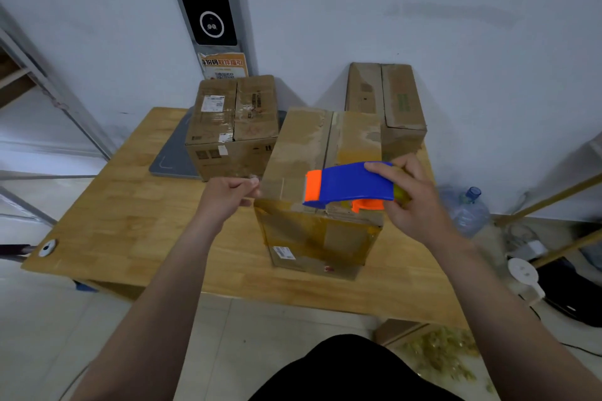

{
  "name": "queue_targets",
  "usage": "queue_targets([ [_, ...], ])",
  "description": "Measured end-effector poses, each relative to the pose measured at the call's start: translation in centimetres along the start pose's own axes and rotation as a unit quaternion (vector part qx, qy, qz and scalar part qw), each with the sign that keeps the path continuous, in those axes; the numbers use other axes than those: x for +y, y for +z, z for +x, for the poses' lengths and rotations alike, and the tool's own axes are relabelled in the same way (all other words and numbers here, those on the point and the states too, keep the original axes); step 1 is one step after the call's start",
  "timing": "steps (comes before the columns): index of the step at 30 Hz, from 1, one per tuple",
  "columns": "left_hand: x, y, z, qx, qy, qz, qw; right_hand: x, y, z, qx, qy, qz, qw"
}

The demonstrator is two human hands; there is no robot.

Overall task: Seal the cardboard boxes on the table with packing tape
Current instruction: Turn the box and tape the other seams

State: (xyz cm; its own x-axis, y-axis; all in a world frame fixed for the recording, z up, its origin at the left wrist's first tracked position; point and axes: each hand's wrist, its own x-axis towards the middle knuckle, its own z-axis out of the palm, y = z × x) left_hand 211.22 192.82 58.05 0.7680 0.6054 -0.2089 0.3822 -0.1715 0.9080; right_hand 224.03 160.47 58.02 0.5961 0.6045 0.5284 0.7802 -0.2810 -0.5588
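Right hand [413,202] grips a blue and orange dispenser [351,184], fingers curled over its top and thumb below, holding it just above the near end of the middle box's lid. Left hand [224,197] is closed, thumb against forefinger, at that box's near left top corner, pinching what looks like a shiny bit of tape [253,177]; it is blurred.

A wooden table [130,221] carries three boxes. The middle box [312,146], the largest in view, stands lengthwise toward the near edge, right of centre, flaps down with an open seam along the top and brown tape around its near face. A second box [234,114] sits at the far edge, left of the first and close to it, flaps shut. A third box [391,98] stands at the far right corner, just behind the middle one. A grey pad [172,153] lies under the second box, sticking out to its left.
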Motion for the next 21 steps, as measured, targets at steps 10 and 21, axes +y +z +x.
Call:
queue_targets([
  [10,-6.1,-0.6,0.3,0.035,0.018,-0.054,0.998,-1.6,3.5,-1.8,-0.021,-0.015,-0.068,0.997],
  [21,-7.7,0.4,1.4,0.056,0.048,-0.057,0.996,-1.7,4.3,-2.3,-0.030,-0.013,-0.112,0.993],
])
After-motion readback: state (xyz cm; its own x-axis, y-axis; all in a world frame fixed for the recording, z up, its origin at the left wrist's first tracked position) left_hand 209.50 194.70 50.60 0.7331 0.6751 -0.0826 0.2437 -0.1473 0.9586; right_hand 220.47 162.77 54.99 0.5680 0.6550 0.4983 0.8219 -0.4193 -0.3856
